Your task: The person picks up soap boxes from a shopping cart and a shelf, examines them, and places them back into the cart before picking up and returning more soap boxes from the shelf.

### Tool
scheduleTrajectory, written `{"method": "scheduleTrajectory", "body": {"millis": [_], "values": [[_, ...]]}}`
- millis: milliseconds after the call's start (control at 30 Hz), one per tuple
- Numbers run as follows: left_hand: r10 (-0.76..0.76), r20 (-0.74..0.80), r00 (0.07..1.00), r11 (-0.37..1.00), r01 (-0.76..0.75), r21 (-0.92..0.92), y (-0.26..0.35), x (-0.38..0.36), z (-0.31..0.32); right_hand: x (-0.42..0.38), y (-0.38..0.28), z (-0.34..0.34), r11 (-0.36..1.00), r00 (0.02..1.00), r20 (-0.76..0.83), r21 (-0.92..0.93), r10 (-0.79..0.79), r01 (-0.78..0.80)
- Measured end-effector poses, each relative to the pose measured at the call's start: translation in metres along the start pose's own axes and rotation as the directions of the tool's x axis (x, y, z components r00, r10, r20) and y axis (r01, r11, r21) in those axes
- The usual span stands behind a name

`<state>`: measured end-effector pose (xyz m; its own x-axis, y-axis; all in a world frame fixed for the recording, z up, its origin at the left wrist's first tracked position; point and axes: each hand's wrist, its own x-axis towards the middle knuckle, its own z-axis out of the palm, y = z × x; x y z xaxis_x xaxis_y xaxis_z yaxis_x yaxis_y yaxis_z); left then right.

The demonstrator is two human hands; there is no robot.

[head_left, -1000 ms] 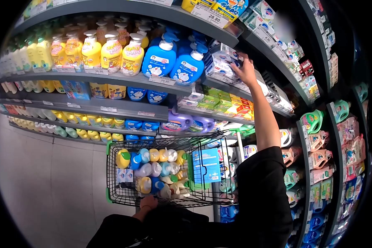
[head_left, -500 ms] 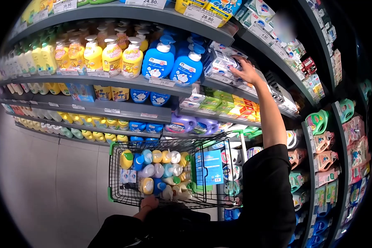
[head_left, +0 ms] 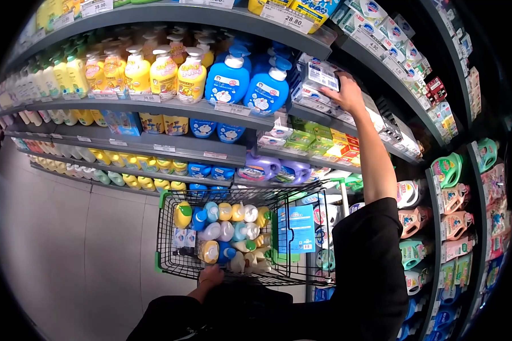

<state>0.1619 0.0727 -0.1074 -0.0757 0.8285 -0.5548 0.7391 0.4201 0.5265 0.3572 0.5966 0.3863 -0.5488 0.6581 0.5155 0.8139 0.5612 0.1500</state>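
My right hand is stretched out to the shelf on the right, its fingers and thumb closed round a white-and-grey soap box. More boxes of the same look lie beneath and beside it. Below, my left hand is closed on the near rim of a black wire shopping cart with green corners. Inside the cart stand several bottles, among them a yellow bottle with a green cap and a blue pump bottle. Two small pale boxes lie at the cart's left end.
Yellow pump bottles and large blue pump bottles line the shelf ahead. Green and red boxes fill the shelf under my right hand. Detergent jugs stand at the right. Pale tiled floor stretches to the left.
My right hand has closed further round the soap box, which now shows a barcode side and sits a little raised. The view has shifted slightly; my left hand stays on the cart rim.
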Motion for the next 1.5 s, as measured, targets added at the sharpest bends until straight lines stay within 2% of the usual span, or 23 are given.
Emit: {"method": "scheduleTrajectory", "body": {"millis": [67, 133, 200, 333, 367, 433, 500, 533, 600, 667, 700, 733, 800, 867, 933, 967, 1000, 1067, 1133, 1233, 1267, 1400, 1500], "values": [[-0.007, 0.004, 1.0, 1.0, 0.007, -0.007, 0.001, -0.001, 0.0, -0.011, -0.004, -0.018, 0.991, 0.991, -0.06, -0.069, -0.118, 0.114], [-0.024, 0.039, 0.999, 1.0, 0.024, 0.01, 0.006, 0.0, -0.006, -0.031, -0.011, -0.039, 0.969, 0.95, -0.192, -0.029, -0.246, 0.245], [-0.042, 0.061, 0.997, 0.999, 0.041, 0.022, 0.009, -0.003, -0.01, -0.067, -0.024, -0.061, 0.962, 0.933, -0.274, 0.075, -0.232, 0.261], [-0.061, 0.056, 0.997, 0.998, 0.061, 0.016, 0.014, -0.002, -0.013, -0.185, -0.076, -0.085, 0.931, 0.953, -0.302, 0.351, 0.01, 0.101], [-0.059, 0.047, 0.997, 0.998, 0.059, 0.006, 0.013, -0.001, -0.012, -0.233, -0.074, -0.068, 0.79, 0.96, -0.209, 0.613, 0.185, -0.019], [-0.055, 0.045, 0.997, 0.998, 0.055, -0.002, 0.009, 0.002, -0.006, -0.307, -0.097, -0.057, 0.708, 0.962, -0.168, 0.706, 0.214, -0.035], [-0.05, 0.056, 0.997, 0.999, 0.05, 0.0, 0.003, 0.005, 0.0, -0.374, -0.141, -0.054, 0.589, 0.933, 0.007, 0.774, 0.361, -0.234], [-0.038, 0.053, 0.998, 0.999, 0.038, -0.007, 0.004, 0.004, -0.005, -0.399, -0.164, -0.053, 0.574, 0.914, 0.04, 0.767, 0.403, -0.286], [-0.049, 0.014, 0.999, 0.996, 0.05, -0.078, -0.006, 0.012, 0.006, -0.455, -0.206, -0.056, 0.328, 0.761, 0.305, 0.766, 0.572, -0.553], [-0.012, -0.058, 0.998, 0.997, 0.008, -0.082, 0.016, 0.01, -0.003, -0.497, -0.224, -0.047, 0.385, 0.805, 0.301, 0.758, 0.511, -0.527], [0.07, -0.091, 0.993, 0.981, -0.085, -0.172, 0.034, 0.005, -0.009, -0.503, -0.232, -0.058, 0.411, 0.778, 0.4, 0.681, 0.485, -0.606], [0.147, -0.129, 0.981, 0.951, -0.176, -0.256, 0.054, -0.002, -0.016, -0.517, -0.232, -0.056, 0.234, 0.71, 0.578, 0.685, 0.402, -0.69], [0.268, -0.065, 0.961, 0.87, -0.27, -0.412, 0.094, -0.014, -0.023, -0.535, -0.24, -0.051, 0.219, 0.779, 0.57, 0.751, 0.263, -0.623], [0.402, 0.044, 0.915, 0.615, -0.234, -0.753, 0.141, -0.042, -0.039, -0.534, -0.248, -0.051, 0.149, 0.801, 0.558, 0.792, 0.219, -0.592], [0.459, 0.098, 0.883, 0.564, -0.205, -0.8, 0.156, -0.064, -0.039, -0.531, -0.25, -0.052, -0.02, 0.715, 0.679, 0.728, 0.168, -0.686], [0.523, 0.0, 0.852, 0.571, -0.35, -0.743, 0.182, -0.091, -0.053, -0.542, -0.258, -0.041, -0.175, 0.695, 0.683, 0.73, 0.226, -0.66], [0.441, 0.032, 0.897, 0.57, -0.253, -0.782, 0.185, -0.097, -0.05, -0.546, -0.264, -0.036, -0.322, 0.665, 0.693, 0.719, 0.278, -0.615], [0.361, 0.011, 0.933, 0.481, -0.176, -0.859, 0.196, -0.122, -0.043, -0.554, -0.269, -0.034, -0.369, 0.606, 0.708, 0.706, 0.363, -0.605], [0.439, 0.038, 0.898, 0.511, -0.215, -0.832, 0.202, -0.14, -0.042, -0.56, -0.275, -0.028, -0.493, 0.484, 0.805, 0.592, 0.342, -0.637], [0.488, -0.016, 0.873, 0.577, -0.336, -0.745, 0.205, -0.152, -0.024, -0.565, -0.277, -0.033, -0.528, 0.478, 0.816, 0.576, 0.326, -0.624], [0.457, -0.024, 0.889, 0.668, -0.362, -0.65, 0.205, -0.156, -0.019, -0.564, -0.279, -0.035, -0.542, 0.49, 0.807, 0.587, 0.33, -0.602], [0.382, -0.066, 0.922, 0.702, -0.335, -0.629, 0.196, -0.157, -0.006, -0.561, -0.289, -0.033, -0.58, 0.465, 0.825, 0.56, 0.322, -0.591], [0.357, -0.084, 0.93, 0.713, -0.329, -0.619, 0.184, -0.156, -0.006, -0.547, -0.287, -0.044, -0.632, 0.39, 0.885, 0.457, 0.254, -0.625]]}}
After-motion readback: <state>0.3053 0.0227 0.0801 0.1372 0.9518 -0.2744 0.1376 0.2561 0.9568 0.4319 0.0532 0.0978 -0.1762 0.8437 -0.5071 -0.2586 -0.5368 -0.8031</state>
